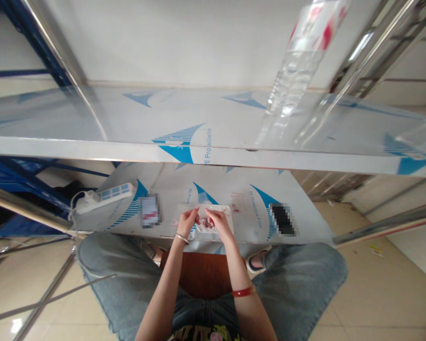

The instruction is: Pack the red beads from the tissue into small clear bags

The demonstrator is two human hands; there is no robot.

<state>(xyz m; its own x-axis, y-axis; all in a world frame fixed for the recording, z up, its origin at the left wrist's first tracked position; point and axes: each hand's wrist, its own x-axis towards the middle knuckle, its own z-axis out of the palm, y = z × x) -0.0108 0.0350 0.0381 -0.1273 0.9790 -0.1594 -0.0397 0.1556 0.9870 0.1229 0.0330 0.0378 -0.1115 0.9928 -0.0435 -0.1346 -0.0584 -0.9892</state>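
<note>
Over a small white tray (pixel 229 214) on the lower shelf, my two hands work close together. My left hand (pixel 189 221) is closed in a pinch, with thumb and finger pointing inward and up. Facing it, my right hand (pixel 216 219) is pinched in the same way. Whatever the fingertips hold is too small to make out. Between the hands and just below them lie small dark reddish pieces (pixel 206 222) on the tray. Clear plastic bags (pixel 237 202) lie beside the tray.
A white power strip (pixel 115 192) lies at the left of the lower shelf (pixel 305 213), near a blurred-out device (pixel 149 211). At the right is a dark phone (pixel 283 219). The upper shelf (pixel 128 128) crosses above, carrying a clear plastic bottle (pixel 294 71).
</note>
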